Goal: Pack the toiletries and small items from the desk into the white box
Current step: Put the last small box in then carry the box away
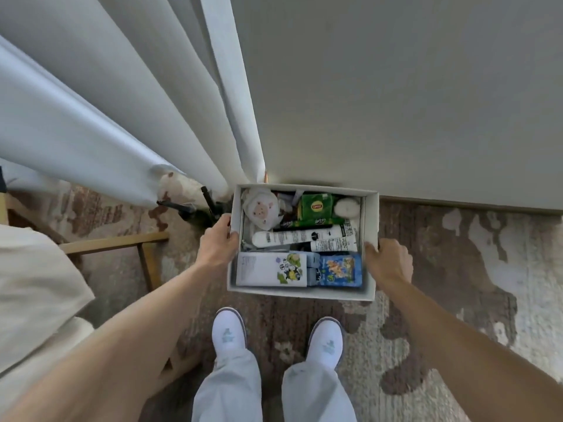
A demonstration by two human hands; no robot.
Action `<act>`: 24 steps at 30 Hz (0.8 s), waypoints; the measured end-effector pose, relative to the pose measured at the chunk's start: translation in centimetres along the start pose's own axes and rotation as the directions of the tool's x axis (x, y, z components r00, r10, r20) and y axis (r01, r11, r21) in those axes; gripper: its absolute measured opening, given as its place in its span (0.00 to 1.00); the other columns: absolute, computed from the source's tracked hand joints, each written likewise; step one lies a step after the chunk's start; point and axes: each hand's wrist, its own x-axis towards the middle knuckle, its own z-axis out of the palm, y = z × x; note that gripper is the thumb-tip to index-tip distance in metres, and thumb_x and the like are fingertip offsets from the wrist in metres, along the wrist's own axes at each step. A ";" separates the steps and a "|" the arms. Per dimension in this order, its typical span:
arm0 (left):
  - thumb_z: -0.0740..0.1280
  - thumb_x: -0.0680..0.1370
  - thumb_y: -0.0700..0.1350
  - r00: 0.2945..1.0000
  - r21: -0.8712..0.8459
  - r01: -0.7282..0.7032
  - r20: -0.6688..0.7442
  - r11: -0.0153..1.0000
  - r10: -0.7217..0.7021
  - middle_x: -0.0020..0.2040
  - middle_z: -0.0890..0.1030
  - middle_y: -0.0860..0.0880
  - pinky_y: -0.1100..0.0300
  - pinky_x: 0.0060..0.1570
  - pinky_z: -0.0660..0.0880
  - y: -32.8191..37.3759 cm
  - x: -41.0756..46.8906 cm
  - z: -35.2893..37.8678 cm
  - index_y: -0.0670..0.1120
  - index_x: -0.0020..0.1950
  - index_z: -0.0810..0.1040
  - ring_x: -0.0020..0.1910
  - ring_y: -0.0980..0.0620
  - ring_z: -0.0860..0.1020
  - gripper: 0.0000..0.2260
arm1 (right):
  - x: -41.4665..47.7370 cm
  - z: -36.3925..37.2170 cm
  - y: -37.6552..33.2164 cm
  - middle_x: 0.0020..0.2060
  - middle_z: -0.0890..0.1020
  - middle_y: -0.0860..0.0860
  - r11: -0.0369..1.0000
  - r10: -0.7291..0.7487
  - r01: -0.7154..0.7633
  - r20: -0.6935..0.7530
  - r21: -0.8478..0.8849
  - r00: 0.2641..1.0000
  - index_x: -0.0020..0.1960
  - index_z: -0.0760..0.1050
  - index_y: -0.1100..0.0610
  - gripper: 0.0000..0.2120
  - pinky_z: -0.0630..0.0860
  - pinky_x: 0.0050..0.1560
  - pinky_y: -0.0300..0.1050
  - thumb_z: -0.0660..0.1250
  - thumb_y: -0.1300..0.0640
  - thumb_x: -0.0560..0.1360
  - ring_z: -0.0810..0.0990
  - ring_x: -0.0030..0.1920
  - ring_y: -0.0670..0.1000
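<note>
**White box held at both sides, close to the wall**

At the far left, pale curtains [91, 117] are seen hanging down to a patterned rug [457, 269], with a wooden frame [115, 242] below them and black tripod legs [210, 199] just beside the box. The left wall of the white box [369, 226] is gripped by the left hand [217, 242], the thumb hooked over the rim. The box is held low, open-topped, in front of the white shoes [228, 333] and against the foot of a grey wall [396, 86]; whether it rests on the rug cannot be told.

Inside, a white pouch with a pig face [260, 210] is packed at the far left corner, a green tea box [316, 207] to its right. A white tube [301, 237] is laid across the middle. Along the near wall, a white carton with stickers [271, 269] is lodged left of a blue packet [339, 271].

The right wall is clasped from outside by the right hand [390, 260], its fingers curled against it.
</note>
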 end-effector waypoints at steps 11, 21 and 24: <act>0.59 0.77 0.41 0.997 0.087 0.064 -0.050 0.994 -0.059 0.42 0.80 0.45 0.52 0.40 0.73 -2.1 7.6 4.9 0.50 0.60 0.72 0.41 0.42 0.77 0.13 | 7.1 5.7 -0.8 0.31 0.71 0.53 0.998 -0.014 0.014 0.002 -0.063 1.000 0.35 0.70 0.59 0.17 0.70 0.38 0.47 0.64 0.52 0.79 0.74 0.38 0.59; 0.63 0.77 0.45 0.985 0.180 0.135 0.078 0.974 -0.151 0.43 0.79 0.46 0.54 0.40 0.73 -2.7 5.9 4.6 0.47 0.52 0.75 0.40 0.45 0.76 0.06 | 5.5 6.6 -0.8 0.41 0.80 0.59 0.998 0.055 -0.055 -0.018 0.003 0.998 0.45 0.76 0.56 0.05 0.76 0.43 0.51 0.63 0.57 0.77 0.80 0.44 0.62; 0.61 0.77 0.44 0.986 0.232 0.151 0.037 0.961 -0.163 0.40 0.78 0.44 0.55 0.35 0.69 -2.4 5.8 4.9 0.47 0.38 0.72 0.37 0.44 0.75 0.08 | 5.9 6.7 -0.9 0.34 0.78 0.57 0.998 0.055 -0.055 -0.050 0.014 0.997 0.34 0.70 0.57 0.11 0.75 0.38 0.51 0.64 0.60 0.76 0.79 0.39 0.61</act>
